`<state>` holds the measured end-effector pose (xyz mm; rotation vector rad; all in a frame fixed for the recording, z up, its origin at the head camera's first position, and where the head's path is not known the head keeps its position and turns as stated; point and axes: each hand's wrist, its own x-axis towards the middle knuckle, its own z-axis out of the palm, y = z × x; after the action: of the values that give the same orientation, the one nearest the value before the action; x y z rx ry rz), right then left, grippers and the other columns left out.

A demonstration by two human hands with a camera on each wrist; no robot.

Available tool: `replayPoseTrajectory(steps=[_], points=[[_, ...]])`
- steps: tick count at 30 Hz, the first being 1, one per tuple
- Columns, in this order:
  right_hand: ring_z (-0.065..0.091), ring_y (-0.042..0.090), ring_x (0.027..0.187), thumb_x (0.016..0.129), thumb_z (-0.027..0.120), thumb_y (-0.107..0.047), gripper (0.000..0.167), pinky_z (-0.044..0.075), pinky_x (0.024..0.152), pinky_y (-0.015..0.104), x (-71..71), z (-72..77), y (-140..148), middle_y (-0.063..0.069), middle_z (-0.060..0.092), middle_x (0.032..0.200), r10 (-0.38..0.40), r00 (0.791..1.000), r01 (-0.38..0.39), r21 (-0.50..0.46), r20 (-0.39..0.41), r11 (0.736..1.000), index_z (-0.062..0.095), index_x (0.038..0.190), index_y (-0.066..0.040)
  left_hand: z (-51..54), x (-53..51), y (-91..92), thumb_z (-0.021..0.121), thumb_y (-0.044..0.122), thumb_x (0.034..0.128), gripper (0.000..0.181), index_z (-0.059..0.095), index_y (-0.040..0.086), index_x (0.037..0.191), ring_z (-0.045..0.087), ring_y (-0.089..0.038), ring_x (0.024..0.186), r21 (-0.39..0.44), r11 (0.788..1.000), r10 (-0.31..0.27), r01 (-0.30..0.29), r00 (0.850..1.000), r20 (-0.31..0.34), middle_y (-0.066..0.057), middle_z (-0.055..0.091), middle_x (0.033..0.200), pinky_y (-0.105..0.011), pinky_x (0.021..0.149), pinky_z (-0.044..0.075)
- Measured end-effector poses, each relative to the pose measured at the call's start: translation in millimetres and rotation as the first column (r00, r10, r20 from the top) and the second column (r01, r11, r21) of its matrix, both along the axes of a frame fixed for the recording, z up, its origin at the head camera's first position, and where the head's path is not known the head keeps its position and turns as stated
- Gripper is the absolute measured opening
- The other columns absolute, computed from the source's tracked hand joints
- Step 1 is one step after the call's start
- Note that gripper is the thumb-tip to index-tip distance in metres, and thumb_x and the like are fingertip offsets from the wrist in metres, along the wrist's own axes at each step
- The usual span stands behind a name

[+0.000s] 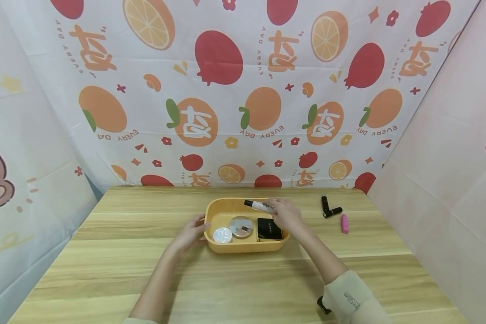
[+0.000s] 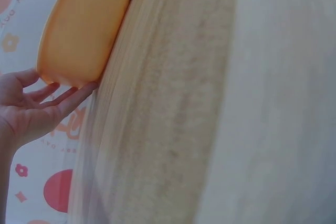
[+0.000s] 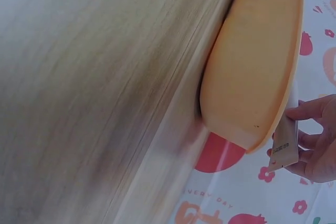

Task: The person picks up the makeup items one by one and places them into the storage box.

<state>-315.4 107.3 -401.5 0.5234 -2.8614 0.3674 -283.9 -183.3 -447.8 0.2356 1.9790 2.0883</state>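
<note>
A yellow-orange plastic basin (image 1: 247, 247) with rounded corners stands on the wooden table. My left hand (image 1: 189, 233) holds its left end, thumb at the rim and fingers against the outer wall. Over the basin's right half, my right hand (image 1: 285, 215) grips a white squeeze tube (image 1: 262, 207) with a black cap pointing left. The tube's flat crimped end (image 3: 285, 156) shows in the right wrist view. Inside the basin lie a small round star-patterned case (image 1: 222, 235), a round shiny compact (image 1: 240, 227) and a square black case (image 1: 269, 228).
To the right on the table (image 1: 137, 252) lie two small black tubes (image 1: 325, 203) (image 1: 332, 212) and a pink stick (image 1: 344, 223). A fruit-print curtain (image 1: 227, 117) hangs behind the table, with pale curtains at both sides.
</note>
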Motion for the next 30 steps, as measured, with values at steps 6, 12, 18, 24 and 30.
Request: replayPoseTrajectory(steps=[6,12,18,24,30], points=[[0.057,0.028,0.09,0.078,0.062,0.001,0.048,0.049,0.057,0.035,-3.3,-3.1,-7,0.011,0.061,0.104,0.067,0.997,-0.066,0.054,-0.023,0.996,0.06,0.121,-0.022,-6.1,-4.2,-1.8,0.038,0.007,0.0967,0.053,0.013,-0.011,0.14,0.027,-0.05,0.123,-0.01,1.0,-0.015,0.014,0.999,-0.028,-0.037,0.013,0.14,-0.056,0.093,0.038],[0.056,0.027,0.092,0.08,0.063,-0.001,0.045,0.05,0.059,0.036,-5.5,-6.8,-11,0.01,0.061,0.105,0.075,0.997,-0.073,0.09,-0.012,0.993,0.06,0.12,-0.022,-23.7,-17.3,-5.3,0.045,0.009,0.0949,0.052,0.021,-0.005,0.14,0.033,-0.047,0.122,0.003,1.0,0.008,-0.008,1.0,-0.004,-0.031,0.022,0.14,-0.051,0.089,0.044],[0.055,0.029,0.096,0.08,0.063,-0.001,0.048,0.051,0.068,0.04,-7.2,-7.9,-13,0.011,0.06,0.109,0.086,0.996,-0.085,0.086,-0.017,0.993,0.059,0.123,-0.022,-21.8,-13.7,-4.5,0.042,0.009,0.0957,0.052,0.02,-0.007,0.139,0.031,-0.048,0.122,0.012,1.0,0.004,-0.003,1.0,-0.014,-0.034,0.019,0.139,-0.053,0.09,0.042],[0.055,0.029,0.094,0.08,0.061,0.0,0.048,0.051,0.067,0.038,-8.6,-8.1,-15,0.012,0.06,0.107,0.094,0.995,-0.092,0.092,-0.018,0.992,0.059,0.122,-0.022,-6.5,-2.9,-0.4,0.038,0.009,0.0966,0.053,0.014,-0.01,0.14,0.03,-0.048,0.123,-0.029,0.999,-0.022,0.021,0.999,-0.031,-0.036,0.016,0.14,-0.054,0.093,0.039],[0.057,0.026,0.092,0.077,0.064,0.001,0.05,0.053,0.065,0.036,-10.8,-8.3,-16,0.009,0.061,0.105,0.111,0.992,-0.102,0.134,-0.058,0.986,0.06,0.122,-0.022,-7.8,-4.3,-0.8,0.037,0.008,0.0971,0.052,0.014,-0.011,0.139,0.03,-0.048,0.123,-0.025,1.0,-0.019,0.019,0.999,-0.029,-0.037,0.016,0.139,-0.055,0.093,0.039]])
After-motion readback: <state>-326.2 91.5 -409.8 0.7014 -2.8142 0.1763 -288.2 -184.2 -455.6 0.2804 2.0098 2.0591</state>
